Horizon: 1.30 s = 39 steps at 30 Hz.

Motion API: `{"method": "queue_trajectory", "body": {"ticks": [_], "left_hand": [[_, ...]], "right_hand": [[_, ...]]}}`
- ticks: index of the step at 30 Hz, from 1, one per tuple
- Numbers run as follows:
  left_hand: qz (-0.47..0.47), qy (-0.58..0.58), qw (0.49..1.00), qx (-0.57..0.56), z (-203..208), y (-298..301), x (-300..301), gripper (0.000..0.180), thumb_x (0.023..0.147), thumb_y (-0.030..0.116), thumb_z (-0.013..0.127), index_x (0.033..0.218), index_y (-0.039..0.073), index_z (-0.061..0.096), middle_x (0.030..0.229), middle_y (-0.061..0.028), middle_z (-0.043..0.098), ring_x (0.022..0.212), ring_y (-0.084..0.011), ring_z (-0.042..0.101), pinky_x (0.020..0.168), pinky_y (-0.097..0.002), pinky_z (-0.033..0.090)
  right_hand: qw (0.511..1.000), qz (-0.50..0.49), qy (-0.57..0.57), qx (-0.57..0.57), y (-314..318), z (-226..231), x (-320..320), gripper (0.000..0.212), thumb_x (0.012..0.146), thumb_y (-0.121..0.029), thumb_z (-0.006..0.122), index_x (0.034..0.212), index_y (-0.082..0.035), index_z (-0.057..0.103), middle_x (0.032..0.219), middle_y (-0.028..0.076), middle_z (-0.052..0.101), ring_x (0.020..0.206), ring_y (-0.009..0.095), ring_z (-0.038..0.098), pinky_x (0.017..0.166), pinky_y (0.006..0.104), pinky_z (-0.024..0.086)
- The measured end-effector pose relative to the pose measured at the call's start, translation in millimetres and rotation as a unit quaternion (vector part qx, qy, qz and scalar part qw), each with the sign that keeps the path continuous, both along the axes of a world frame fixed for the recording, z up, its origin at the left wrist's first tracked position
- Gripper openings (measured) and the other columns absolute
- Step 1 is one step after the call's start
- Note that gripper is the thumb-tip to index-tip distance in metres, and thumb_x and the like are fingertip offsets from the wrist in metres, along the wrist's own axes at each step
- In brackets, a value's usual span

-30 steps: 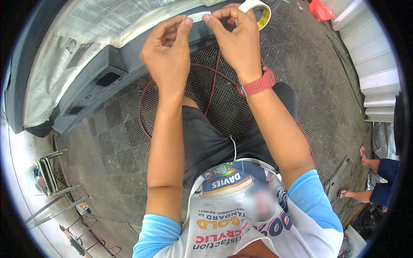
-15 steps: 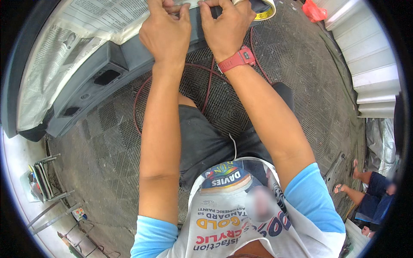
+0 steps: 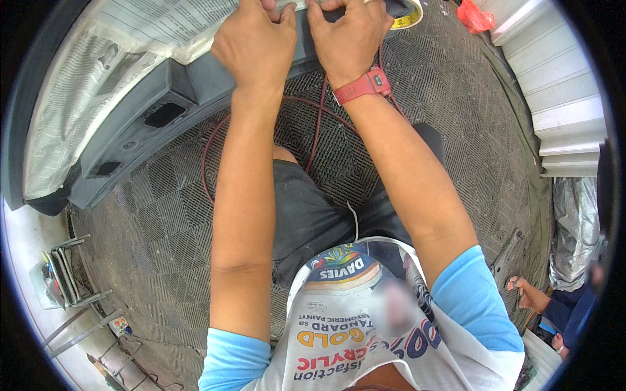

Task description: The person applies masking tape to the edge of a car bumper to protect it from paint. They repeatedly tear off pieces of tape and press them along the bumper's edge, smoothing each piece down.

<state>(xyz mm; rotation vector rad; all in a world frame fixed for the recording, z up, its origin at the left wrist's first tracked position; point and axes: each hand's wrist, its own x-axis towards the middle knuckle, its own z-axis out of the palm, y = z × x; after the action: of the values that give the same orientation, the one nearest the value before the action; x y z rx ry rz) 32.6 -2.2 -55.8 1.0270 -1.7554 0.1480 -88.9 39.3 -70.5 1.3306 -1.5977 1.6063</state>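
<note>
Both my hands are at the top edge of the view, over a grey car bumper (image 3: 212,79). Newspaper sheets (image 3: 153,29) cover the panel above it, bordered by pale masking tape. The thumb and fingers of my left hand (image 3: 255,49) pinch at the tape line; the fingertips are partly cut off. Close beside it, my right hand (image 3: 349,42) pinches the same pale strip, with a red watch (image 3: 362,88) on its wrist. A masking tape roll (image 3: 413,14) sits just right of my right hand, partly hidden behind its fingers.
A dark red hose (image 3: 315,130) loops over the ribbed black floor mat (image 3: 173,186). Metal frames (image 3: 68,270) stand at the left. On the right are a white corrugated wall (image 3: 564,94), a red plastic bag (image 3: 475,15) and another person (image 3: 561,313) sitting low.
My hands have shifted very slightly, still pinching along the tape line. The tape roll has moved slightly to the right. At the right, the other person's legs have changed position.
</note>
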Motion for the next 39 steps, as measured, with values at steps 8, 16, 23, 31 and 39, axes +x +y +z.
{"method": "queue_trajectory", "body": {"ticks": [8,16,23,31,39], "left_hand": [[-0.053,-0.085,0.990,-0.100,-7,0,10,0.015,0.089,0.028,0.084,0.097,0.017,0.081,0.079,0.0015,0.070,0.079,-0.0255,0.068,0.069,-0.0409,0.053],[-0.030,-0.158,0.987,-0.014,-3,24,20,0.026,0.093,0.024,0.079,0.117,0.014,0.083,0.093,-0.0049,0.071,0.091,-0.0284,0.066,0.079,-0.0440,0.055],[-0.246,0.030,0.944,0.215,-14,84,26,0.027,0.094,0.014,0.080,0.121,0.008,0.081,0.108,-0.0065,0.076,0.100,-0.0189,0.069,0.086,-0.0326,0.053],[-0.334,0.146,0.826,0.431,-79,124,32,0.008,0.097,0.005,0.080,0.095,0.000,0.073,0.102,-0.0051,0.070,0.080,-0.0056,0.066,0.056,-0.0201,0.053],[-0.221,-0.008,0.951,0.216,-20,128,29,0.006,0.098,0.003,0.078,0.095,-0.001,0.075,0.091,-0.0074,0.077,0.078,-0.0146,0.072,0.070,-0.0268,0.056]], "right_hand": [[1.000,0.016,0.007,0.005,4,4,-12,0.029,0.078,-0.008,0.085,0.083,-0.007,0.057,0.085,0.014,0.060,0.091,0.039,0.059,0.084,0.0513,0.041],[0.999,0.046,0.013,0.016,27,-11,-22,0.024,0.090,-0.014,0.079,0.104,-0.002,0.063,0.091,0.011,0.062,0.089,0.030,0.062,0.076,0.0408,0.049],[0.863,0.382,-0.205,0.259,136,-26,-14,0.059,0.100,-0.002,0.059,0.150,-0.001,0.029,0.111,0.028,0.071,0.103,0.054,0.069,0.089,0.0565,0.054],[0.771,0.442,-0.281,0.362,189,-39,-18,0.063,0.103,-0.009,0.066,0.159,-0.005,0.038,0.077,0.012,0.067,0.073,0.030,0.066,0.075,0.0415,0.053],[0.769,0.390,-0.259,0.434,174,-69,-33,0.015,0.110,-0.018,0.061,0.117,-0.007,0.067,0.066,0.006,0.064,0.051,0.021,0.060,0.051,0.0342,0.047]]}}
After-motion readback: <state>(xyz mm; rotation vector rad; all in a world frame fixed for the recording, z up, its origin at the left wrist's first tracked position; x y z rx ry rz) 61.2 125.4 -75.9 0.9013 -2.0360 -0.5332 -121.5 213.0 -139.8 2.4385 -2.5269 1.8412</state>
